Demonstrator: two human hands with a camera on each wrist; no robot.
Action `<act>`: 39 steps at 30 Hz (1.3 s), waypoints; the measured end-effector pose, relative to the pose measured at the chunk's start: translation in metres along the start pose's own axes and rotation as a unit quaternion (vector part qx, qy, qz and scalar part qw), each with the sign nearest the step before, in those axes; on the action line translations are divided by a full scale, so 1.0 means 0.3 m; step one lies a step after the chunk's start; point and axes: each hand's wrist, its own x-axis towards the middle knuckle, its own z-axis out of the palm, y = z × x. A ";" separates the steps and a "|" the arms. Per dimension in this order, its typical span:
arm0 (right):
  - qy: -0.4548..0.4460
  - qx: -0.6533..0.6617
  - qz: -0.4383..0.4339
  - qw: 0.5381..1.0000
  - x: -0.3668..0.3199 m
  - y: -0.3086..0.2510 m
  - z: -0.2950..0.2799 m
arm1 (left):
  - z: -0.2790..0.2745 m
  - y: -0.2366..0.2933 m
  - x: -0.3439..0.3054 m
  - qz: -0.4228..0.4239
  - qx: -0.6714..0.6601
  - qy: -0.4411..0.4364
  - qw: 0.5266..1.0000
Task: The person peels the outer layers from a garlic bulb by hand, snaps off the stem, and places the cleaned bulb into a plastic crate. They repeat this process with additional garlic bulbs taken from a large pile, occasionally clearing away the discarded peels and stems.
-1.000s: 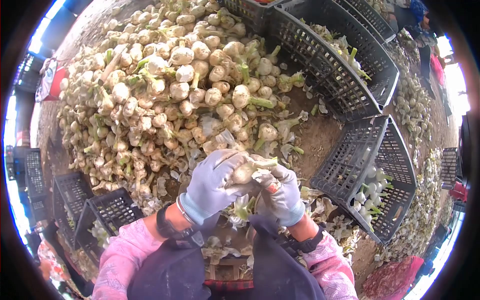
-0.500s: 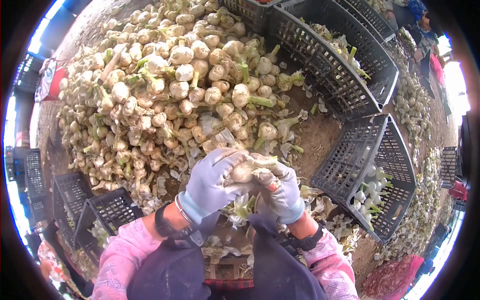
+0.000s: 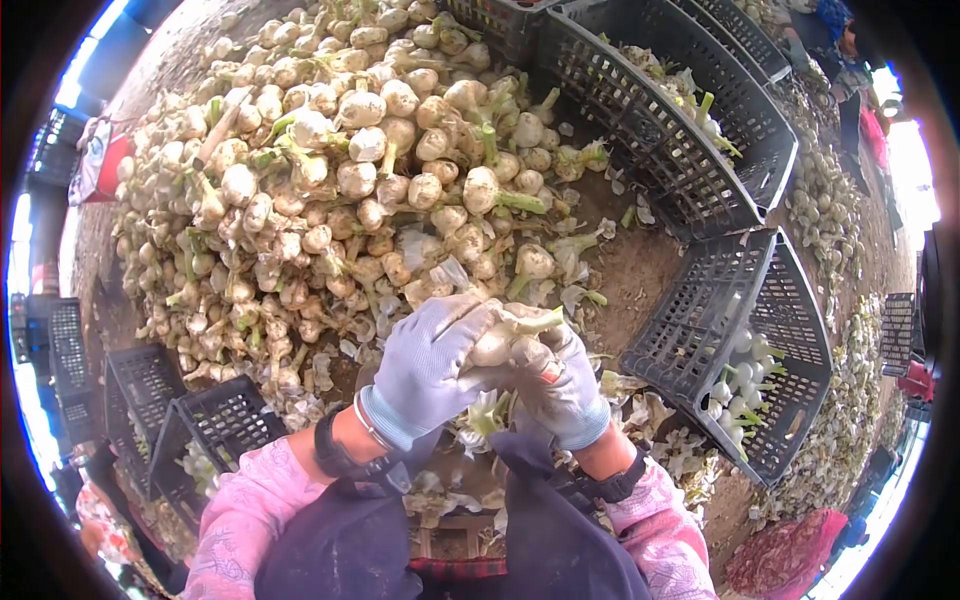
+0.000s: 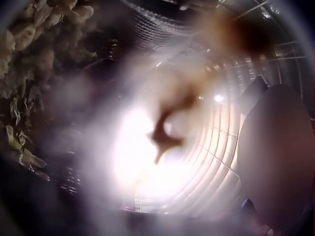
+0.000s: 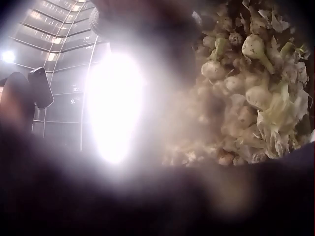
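Observation:
Both hands wear pale grey-lavender gloves and meet in front of the lap in the head view. The left hand (image 3: pixel 425 352) grips a garlic bulb (image 3: pixel 490 347) from its left side, fingers curled over the top. A short green stem (image 3: pixel 540 322) points to the right. Against the bulb's right side, the right hand (image 3: pixel 562 395) pinches with its soiled thumb near the base of the stem. Parts of the bulb are hidden by the fingers. Glare and blur fill most of both wrist views, so the grip does not show there.
A large heap of unpeeled garlic (image 3: pixel 330 190) lies ahead and to the left. Black plastic crates stand at right, one crate (image 3: pixel 700 310) holding cleaned white bulbs (image 3: pixel 742 385). Another black crate (image 3: pixel 230 415) is at left. Loose skins (image 3: pixel 440 500) litter the ground between the legs.
The right thumb has shifted up and left onto the bulb, and the loose skin flap seen beside it earlier is out of sight. The stem has tipped slightly upward. The left hand has barely moved.

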 end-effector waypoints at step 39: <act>-0.025 0.011 -0.011 1.000 -0.007 -0.024 0.002 | -0.013 0.003 -0.013 -0.100 -0.185 -0.026 0.977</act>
